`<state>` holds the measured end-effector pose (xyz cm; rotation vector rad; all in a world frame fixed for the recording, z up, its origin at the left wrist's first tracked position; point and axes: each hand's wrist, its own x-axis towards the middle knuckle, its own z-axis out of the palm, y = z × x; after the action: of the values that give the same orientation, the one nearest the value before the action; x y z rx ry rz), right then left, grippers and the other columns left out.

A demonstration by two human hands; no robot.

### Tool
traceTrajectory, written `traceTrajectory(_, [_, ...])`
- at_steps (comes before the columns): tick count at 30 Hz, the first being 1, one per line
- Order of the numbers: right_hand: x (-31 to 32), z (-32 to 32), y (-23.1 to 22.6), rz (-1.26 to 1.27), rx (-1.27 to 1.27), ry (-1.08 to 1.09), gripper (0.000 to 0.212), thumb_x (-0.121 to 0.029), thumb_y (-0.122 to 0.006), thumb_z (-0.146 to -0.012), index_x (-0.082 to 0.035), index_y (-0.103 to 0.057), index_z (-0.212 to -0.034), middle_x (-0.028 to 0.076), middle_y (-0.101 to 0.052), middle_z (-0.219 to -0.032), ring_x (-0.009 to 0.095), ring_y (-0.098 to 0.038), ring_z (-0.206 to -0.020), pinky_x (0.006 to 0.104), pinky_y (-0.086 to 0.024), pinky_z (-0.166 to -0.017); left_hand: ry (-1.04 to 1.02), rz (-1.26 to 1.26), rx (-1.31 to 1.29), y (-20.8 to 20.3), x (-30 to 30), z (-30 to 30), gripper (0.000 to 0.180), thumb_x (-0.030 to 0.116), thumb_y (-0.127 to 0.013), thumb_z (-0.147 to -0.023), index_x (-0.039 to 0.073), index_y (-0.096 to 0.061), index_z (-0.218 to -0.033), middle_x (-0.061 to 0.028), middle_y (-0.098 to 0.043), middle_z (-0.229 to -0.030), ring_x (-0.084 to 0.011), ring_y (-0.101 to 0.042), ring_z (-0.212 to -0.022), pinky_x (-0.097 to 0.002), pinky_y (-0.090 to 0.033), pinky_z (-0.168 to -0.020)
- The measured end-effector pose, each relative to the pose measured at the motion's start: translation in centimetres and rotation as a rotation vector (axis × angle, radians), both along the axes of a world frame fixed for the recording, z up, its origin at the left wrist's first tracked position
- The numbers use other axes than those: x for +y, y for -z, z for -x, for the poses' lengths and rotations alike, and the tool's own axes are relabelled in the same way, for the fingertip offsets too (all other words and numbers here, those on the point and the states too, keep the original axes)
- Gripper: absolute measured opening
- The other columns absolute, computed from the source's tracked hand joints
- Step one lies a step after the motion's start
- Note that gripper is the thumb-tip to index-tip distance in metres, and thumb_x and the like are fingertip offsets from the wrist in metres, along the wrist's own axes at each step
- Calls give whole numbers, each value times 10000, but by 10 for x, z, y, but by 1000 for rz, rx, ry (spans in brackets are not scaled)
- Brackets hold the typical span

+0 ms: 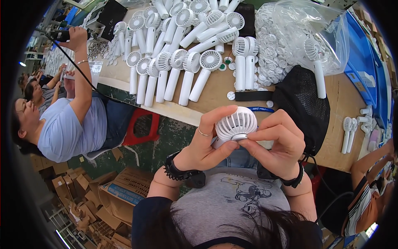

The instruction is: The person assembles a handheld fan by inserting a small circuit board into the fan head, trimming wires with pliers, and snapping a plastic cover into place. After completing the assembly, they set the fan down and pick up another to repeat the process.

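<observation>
Above my lap, at the table's near edge, my left hand [207, 139] grips a white handheld fan [238, 121] by its round slotted head, thumb below and fingers at the side. My right hand [280, 135] pinches a small round cap [239, 136] with a shiny rim against the middle of the fan's grille. Whether the cap is seated there cannot be made out. Most of the fan's handle is hidden behind my left hand. Just beyond the fan lies a black mesh bag [306, 110] with a blue strap [260, 109] near it.
Many white fans [202, 79] lie in rows and heaps on the table [186, 111]. Right of them are a pile of round white caps [271, 54], a clear plastic bag [331, 45] and a blue tray [360, 81]. A co-worker [72, 128] sits left, cardboard boxes [124, 189] behind.
</observation>
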<state>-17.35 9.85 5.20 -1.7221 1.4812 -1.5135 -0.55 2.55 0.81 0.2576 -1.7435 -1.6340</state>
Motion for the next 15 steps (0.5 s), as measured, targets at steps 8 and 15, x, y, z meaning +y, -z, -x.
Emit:
traceTrajectory(8, [1,-4,-5,95,74,-2,235,29,-776,-597,-45,-656,-786,50,-556,-764,133,-491,-642,232,-377,-551,19,53,47,-2,0,-2,612,13,-522,-857,2,-174,-1360,-161,-424,-1216,-207,-492,-1090,-320,-392,-928])
traceTrajectory(15, [1,-5,-9,65,87,28,226,35,-765,-589,-45,-656,-771,53,-548,-741,136,-499,-630,237,-388,-536,36,-51,22,-4,2,-2,612,32,-520,-862,5,-164,-1360,-160,-422,-1206,-193,-508,-1029,-318,-415,-892])
